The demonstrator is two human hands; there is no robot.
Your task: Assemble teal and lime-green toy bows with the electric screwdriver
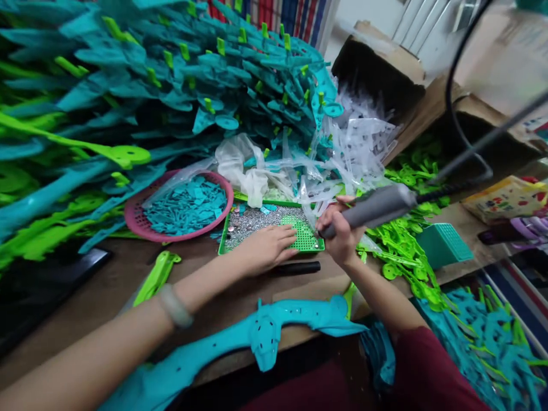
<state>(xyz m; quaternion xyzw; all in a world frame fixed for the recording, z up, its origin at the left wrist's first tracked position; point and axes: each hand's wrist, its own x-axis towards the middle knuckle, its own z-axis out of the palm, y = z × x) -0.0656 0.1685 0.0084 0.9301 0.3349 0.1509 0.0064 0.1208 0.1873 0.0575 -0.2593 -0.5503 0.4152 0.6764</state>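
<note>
My right hand (341,242) is wrapped round a dark grey electric screwdriver (377,206), its cable end pointing to the right. The tool's front end is near the right edge of a green perforated tray (306,237). Small silvery screws (248,224) cover much of that tray. Over its front edge lies my left hand (268,246), fingers stretched out and palm down; whatever is under them is hidden. A black rod-shaped handle (298,268) rests just in front of the tray. Closer to me, a long turquoise plastic part (263,331) lies along the table edge.
A pink basket (229,197) of small turquoise pieces stands left of the tray. Behind rises a tall heap of turquoise parts (171,97). Clear plastic pieces (363,142) and bright green parts (398,245) lie to the right, near a teal box (445,245).
</note>
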